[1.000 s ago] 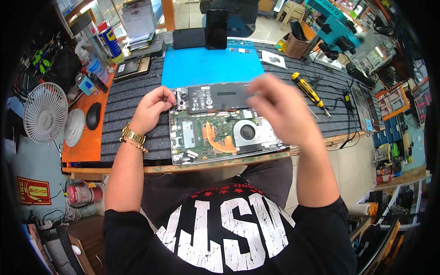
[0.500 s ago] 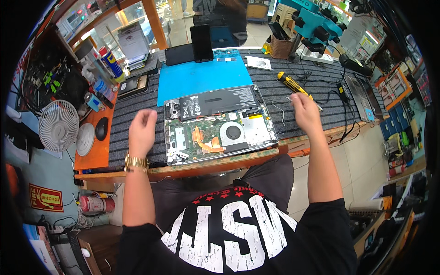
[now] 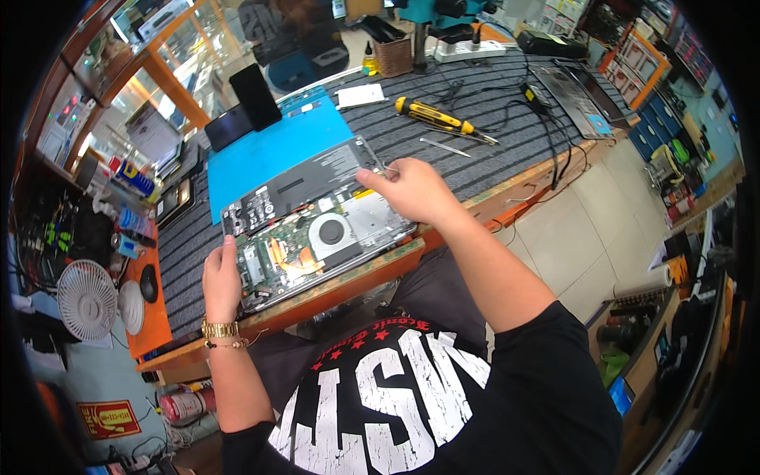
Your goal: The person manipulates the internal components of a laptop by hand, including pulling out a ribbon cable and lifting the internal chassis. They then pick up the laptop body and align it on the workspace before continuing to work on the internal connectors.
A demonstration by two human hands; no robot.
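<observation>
An opened laptop base [image 3: 360,229] lies at the bench's front edge with its insides bare. Its black battery [image 3: 297,186], round cooling fan [image 3: 331,232] and copper heat pipe [image 3: 289,261] show. My left hand [image 3: 222,277] grips the laptop's left side, thumb on top. At the opposite side, my right hand [image 3: 412,190] is closed on the edge near the back corner, its thumb pressing from above; the fingertips beneath are hidden. Beyond my right hand lie a yellow-and-black screwdriver [image 3: 434,115] and a thin pale stick-like tool [image 3: 445,147] on the mat.
A blue work mat [image 3: 277,150] lies behind the laptop, with two dark phone-like slabs [image 3: 255,99] at its far end. Black cables [image 3: 562,146] cross the right side. A white fan [image 3: 86,299] stands left, and a wicker basket [image 3: 393,57] at the back.
Both hands have come in from beside the laptop and taken hold of its two sides. The thin tool now lies on the mat. The view has turned to the right.
</observation>
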